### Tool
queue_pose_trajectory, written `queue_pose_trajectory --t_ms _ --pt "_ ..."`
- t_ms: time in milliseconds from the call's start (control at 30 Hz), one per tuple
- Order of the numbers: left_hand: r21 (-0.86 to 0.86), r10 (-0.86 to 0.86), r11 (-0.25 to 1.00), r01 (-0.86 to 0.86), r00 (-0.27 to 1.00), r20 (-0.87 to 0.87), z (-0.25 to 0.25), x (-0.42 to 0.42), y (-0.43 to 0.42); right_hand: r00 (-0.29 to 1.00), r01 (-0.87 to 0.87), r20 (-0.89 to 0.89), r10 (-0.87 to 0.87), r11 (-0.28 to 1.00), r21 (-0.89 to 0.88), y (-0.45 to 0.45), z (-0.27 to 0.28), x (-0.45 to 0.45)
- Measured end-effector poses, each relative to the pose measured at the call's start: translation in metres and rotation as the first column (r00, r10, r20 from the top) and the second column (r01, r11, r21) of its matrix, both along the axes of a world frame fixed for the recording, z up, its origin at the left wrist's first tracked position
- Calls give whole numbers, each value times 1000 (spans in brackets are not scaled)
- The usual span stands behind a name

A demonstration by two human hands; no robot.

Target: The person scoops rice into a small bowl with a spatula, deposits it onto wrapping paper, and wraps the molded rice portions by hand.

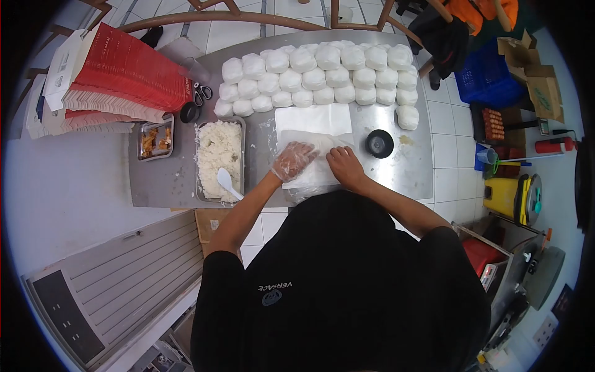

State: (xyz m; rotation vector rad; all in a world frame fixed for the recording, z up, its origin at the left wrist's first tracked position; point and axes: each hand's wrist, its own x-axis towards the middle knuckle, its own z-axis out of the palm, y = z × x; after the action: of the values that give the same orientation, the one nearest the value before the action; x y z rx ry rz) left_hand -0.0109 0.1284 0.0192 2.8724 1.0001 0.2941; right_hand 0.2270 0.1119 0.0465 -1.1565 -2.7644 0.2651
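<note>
A sheet of white wrapping paper (310, 177) lies in front of me on a stack of white paper (315, 119). My left hand (295, 161), in a clear plastic glove, lies on the paper's left side with its fingers stretched out. On the right side, my bare right hand (344, 166) has its fingers curled down onto the paper's edge. Whatever is under the folded paper is hidden. To the left stands a metal tray (243, 139) of white rice (218, 144), with a white rice paddle (227, 181) resting in it. A black bowl (379, 144) sits right of the paper.
Rows of white wrapped parcels (328, 57) cover the table's far side. Further left are a small tray of brown food (155, 140), scissors (201, 94) and tall stacks of red cartons (127, 71). A blue crate (489, 77) and another person (446, 46) are beyond the table.
</note>
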Motion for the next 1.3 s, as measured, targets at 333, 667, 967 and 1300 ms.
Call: queue_pose_trajectory --t_ms 333,667,967,1300 --pt "-194 284 952 -237 919 272 -58 -9 -14 995 59 74 -66 995 86 1 -30 -2" --pt "-275 575 798 -537 815 77 -62 2 4 923 350 -32 -383 872 -343 39 -31 -1" --pt "-321 636 521 -791 611 -471 -53 18 57 702 670 190 -686 547 -502 92 -51 -21" --pt "-203 481 859 -469 877 6 -61 -4 58 978 203 -27 -209 968 -151 75 -42 -7"
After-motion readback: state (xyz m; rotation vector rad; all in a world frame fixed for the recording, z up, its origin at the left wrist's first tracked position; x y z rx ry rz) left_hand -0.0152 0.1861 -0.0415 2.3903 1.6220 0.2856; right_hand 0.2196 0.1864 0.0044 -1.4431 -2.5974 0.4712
